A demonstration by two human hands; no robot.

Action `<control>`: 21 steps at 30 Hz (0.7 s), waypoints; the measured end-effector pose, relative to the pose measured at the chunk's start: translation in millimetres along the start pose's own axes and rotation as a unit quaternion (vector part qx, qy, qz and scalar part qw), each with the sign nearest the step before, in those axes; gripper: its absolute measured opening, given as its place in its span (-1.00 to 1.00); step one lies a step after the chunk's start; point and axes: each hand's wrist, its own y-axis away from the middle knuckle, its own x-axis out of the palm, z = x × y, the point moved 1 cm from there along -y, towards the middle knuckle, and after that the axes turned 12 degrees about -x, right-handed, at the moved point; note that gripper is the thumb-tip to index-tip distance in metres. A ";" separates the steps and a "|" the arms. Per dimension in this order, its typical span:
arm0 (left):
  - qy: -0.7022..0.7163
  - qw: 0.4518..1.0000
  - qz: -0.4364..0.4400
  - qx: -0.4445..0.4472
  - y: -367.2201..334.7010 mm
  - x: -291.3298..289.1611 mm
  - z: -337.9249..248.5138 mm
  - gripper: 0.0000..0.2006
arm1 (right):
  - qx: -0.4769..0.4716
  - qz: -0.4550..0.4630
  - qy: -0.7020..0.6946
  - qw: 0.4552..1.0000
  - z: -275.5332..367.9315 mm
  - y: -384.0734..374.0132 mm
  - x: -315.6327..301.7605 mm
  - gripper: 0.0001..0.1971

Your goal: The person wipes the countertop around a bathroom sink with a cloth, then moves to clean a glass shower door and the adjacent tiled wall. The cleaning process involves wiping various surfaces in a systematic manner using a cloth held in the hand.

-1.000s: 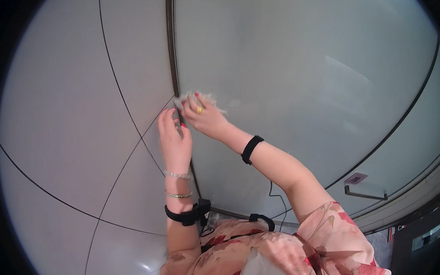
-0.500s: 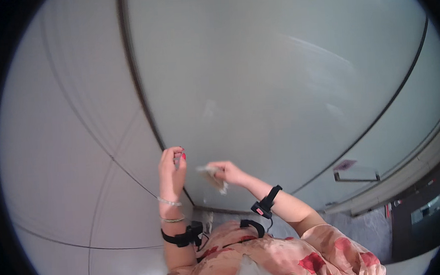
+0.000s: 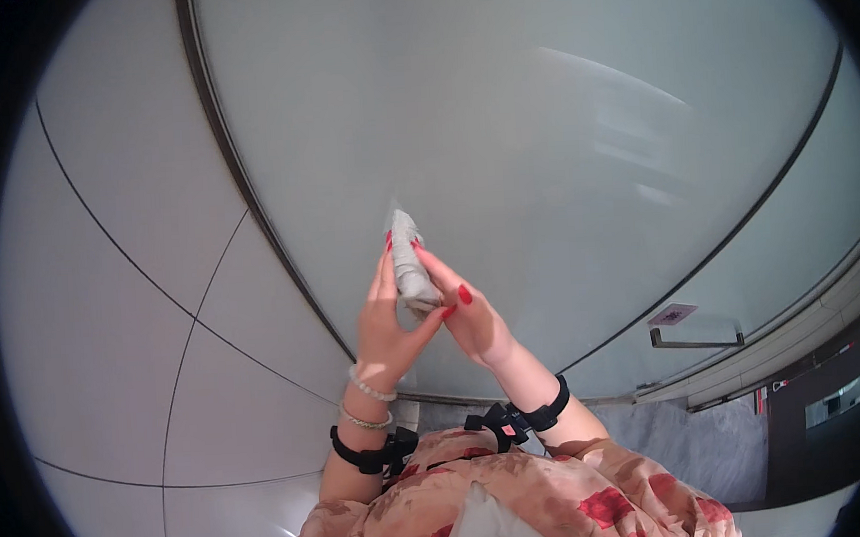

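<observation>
A folded whitish cloth (image 3: 410, 270) is pressed between my two hands, in front of a large frosted glass panel (image 3: 503, 167). On its left side lie the fingers of my left hand (image 3: 384, 319), with the thumb reaching across below it. My right hand (image 3: 474, 323) presses the cloth from the right, its fingers straight along the fold. Parts of the fingers and the cloth's inner layers are hidden.
Large pale tiles (image 3: 110, 285) cover the wall at left, bordered by a dark frame strip (image 3: 235, 172). To the right, a metal door handle (image 3: 697, 343) sticks out below a small pinkish sign (image 3: 673, 314). Grey marble-like flooring (image 3: 687, 440) shows at lower right.
My left hand, empty before, has come over to the cloth that my right hand held alone. Both hands are now together on it, raised higher in the picture.
</observation>
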 end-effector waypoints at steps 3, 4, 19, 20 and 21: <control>0.036 0.997 -0.038 -0.048 12.2 11.2 33.5 -0.52 | -0.013 0.061 0.178 0.982 -11.0 3.0 -3.5 -0.25; 0.033 0.997 -0.046 -0.051 10.7 8.8 34.5 -0.52 | -0.013 0.071 0.206 0.976 -6.9 1.6 -1.1 -0.27; 0.275 0.892 -0.346 0.094 -122.2 -43.3 -11.3 -0.57 | -0.403 -0.157 0.426 0.795 133.2 44.8 -41.1 -0.87; 0.260 0.906 -0.317 0.106 -117.0 -35.5 -25.6 -0.56 | -0.406 -0.179 0.451 0.774 143.9 49.3 -43.3 -0.88; 0.245 0.918 -0.289 0.120 -117.1 -26.1 -36.2 -0.56 | -0.409 -0.194 0.465 0.761 150.3 54.2 -45.4 -0.88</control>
